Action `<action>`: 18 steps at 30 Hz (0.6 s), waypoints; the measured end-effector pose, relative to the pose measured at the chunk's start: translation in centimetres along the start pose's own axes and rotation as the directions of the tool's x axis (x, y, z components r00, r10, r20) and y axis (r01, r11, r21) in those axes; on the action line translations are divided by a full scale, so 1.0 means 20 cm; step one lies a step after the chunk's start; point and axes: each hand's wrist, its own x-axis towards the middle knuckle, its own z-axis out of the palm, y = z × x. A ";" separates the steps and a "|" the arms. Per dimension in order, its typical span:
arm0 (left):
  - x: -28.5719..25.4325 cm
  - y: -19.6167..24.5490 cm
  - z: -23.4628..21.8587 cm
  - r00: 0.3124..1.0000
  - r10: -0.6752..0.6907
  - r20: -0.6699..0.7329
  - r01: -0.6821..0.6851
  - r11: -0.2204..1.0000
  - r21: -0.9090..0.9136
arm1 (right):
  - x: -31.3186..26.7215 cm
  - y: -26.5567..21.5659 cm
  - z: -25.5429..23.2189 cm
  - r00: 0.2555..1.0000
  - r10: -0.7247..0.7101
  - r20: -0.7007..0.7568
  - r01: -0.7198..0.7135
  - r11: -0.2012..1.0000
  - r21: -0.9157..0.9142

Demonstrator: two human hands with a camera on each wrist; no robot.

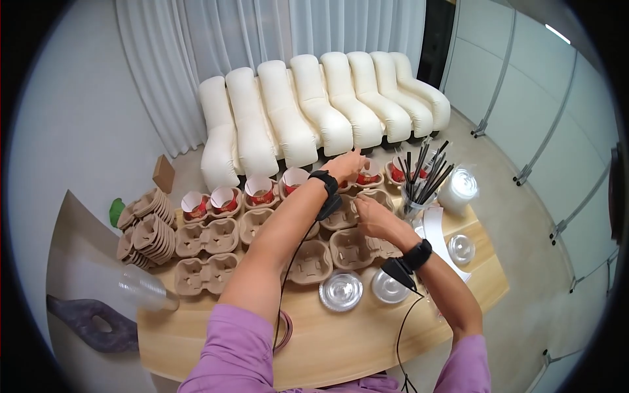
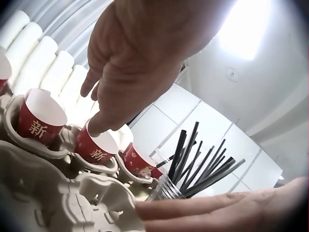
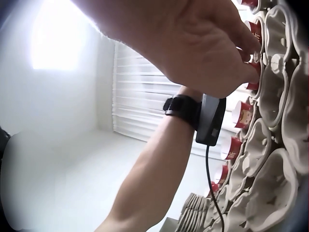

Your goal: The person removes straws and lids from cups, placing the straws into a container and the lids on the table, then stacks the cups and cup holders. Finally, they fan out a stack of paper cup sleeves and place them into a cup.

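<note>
Red paper cup (image 2: 96, 147) under outstretched left hand's (image 1: 346, 165) fingertips (image 2: 96, 126).

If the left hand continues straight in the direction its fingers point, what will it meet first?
Most likely the red paper cup seated in the pulp cup carrier: the left hand has its fingertip already at that rim, though actual contact is unclear.
</note>
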 end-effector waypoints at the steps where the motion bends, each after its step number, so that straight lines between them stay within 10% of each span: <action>1: 0.02 -0.02 0.02 1.000 -0.012 0.025 0.013 0.999 -0.036 | 0.04 0.05 0.04 0.994 -0.109 0.008 0.109 0.987 -0.122; 7: 0.06 -0.08 0.07 0.997 0.080 0.019 -0.078 0.992 -0.101 | 0.20 0.19 0.22 0.918 -0.094 -0.386 0.033 0.986 -0.162; 11: 0.10 -0.12 0.11 0.996 0.081 0.031 -0.076 0.989 -0.130 | 0.22 0.18 0.15 0.983 0.123 -0.137 -0.123 0.992 0.013; 18: 0.11 -0.08 0.12 0.991 0.069 -0.118 -0.086 0.986 -0.144 | 0.27 0.27 0.24 0.946 -0.142 -0.291 0.089 0.978 -0.189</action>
